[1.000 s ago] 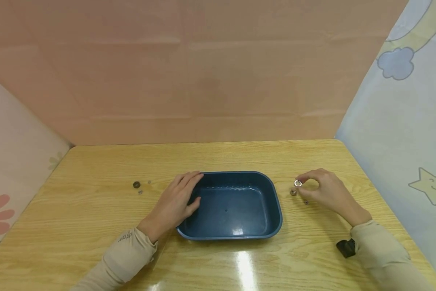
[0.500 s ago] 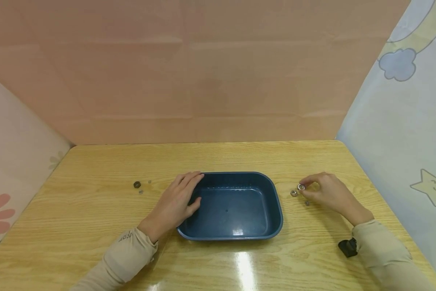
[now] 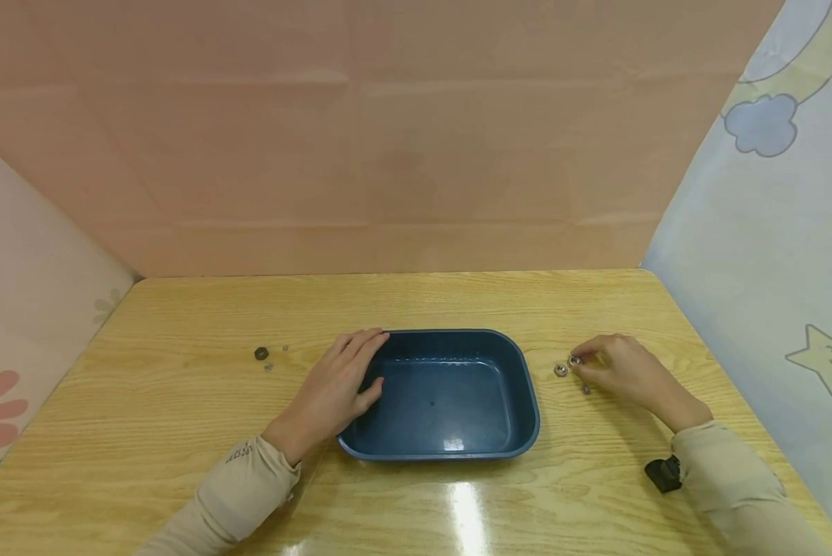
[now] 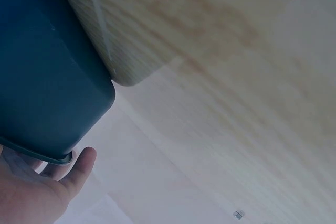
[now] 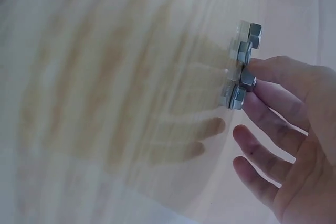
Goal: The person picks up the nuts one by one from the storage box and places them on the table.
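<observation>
My left hand point(image 3: 333, 378) grips the left rim of a dark blue plastic basin point(image 3: 451, 457), thumb over the inside. In the left wrist view, the fingers point(image 4: 81, 174) wrap about the rim at a corner. To the right of the basin, my right hand point(image 3: 624, 371) pinches a silver hex nut point(image 3: 574, 361) between thumb and fingertips, low by the tabletop. A second hex nut point(image 3: 560, 370) lies just left of it, and a smaller nut point(image 3: 586, 389) is nearer me. The right wrist view shows the pinched nut point(image 5: 247, 78) among the others, with the remaining fingers spread.
Left of the basin, a dark hex nut point(image 3: 261, 353) lies on the wooden table point(image 3: 180, 432) with two small metal pieces, one of them a small nut point(image 3: 268, 367). A pinkish-brown backdrop point(image 3: 360, 154) stands behind; patterned panels flank both sides.
My right hand has moved slightly down and right, lowering the pinched nut beside the others. The left hand and the basin have stayed put.
</observation>
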Available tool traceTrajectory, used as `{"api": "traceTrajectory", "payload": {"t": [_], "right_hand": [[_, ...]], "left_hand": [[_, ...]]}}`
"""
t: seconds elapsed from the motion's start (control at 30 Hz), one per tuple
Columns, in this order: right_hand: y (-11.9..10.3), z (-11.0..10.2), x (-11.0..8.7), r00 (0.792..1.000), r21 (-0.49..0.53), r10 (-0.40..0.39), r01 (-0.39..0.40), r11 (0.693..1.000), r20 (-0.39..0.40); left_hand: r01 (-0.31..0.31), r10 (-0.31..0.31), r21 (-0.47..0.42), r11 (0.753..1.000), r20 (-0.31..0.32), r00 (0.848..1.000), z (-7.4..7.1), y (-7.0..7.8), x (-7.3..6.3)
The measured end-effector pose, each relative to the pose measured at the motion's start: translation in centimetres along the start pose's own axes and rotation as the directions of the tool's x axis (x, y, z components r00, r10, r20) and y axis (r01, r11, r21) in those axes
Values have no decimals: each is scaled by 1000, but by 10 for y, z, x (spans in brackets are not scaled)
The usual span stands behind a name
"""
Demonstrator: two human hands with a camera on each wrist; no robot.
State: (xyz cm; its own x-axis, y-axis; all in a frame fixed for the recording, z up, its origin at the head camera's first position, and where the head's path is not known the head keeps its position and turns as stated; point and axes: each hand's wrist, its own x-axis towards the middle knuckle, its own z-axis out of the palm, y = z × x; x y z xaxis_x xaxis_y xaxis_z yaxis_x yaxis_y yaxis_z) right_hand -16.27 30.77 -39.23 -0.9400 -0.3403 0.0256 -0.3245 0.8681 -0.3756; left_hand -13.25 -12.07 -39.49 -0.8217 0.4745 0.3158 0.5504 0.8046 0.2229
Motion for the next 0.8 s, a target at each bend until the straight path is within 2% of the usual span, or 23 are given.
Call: {"api": "traceTrajectory", "payload": {"t": [0.4, 0.63, 0.8], "right_hand": [[-6, -1, -2, 1000, 14, 7, -7, 1000, -8], [-16, -3, 3, 997, 13, -39, 40, 999, -74], [-27, -2, 10, 986, -18, -54, 52, 999, -158]], "left_hand": [[-15, 15, 28, 999, 5, 1000, 0, 0, 0], [-47, 45, 83, 995, 20, 999, -4, 0, 0], [-34, 28, 69, 997, 80, 996, -10, -3, 1]]}}
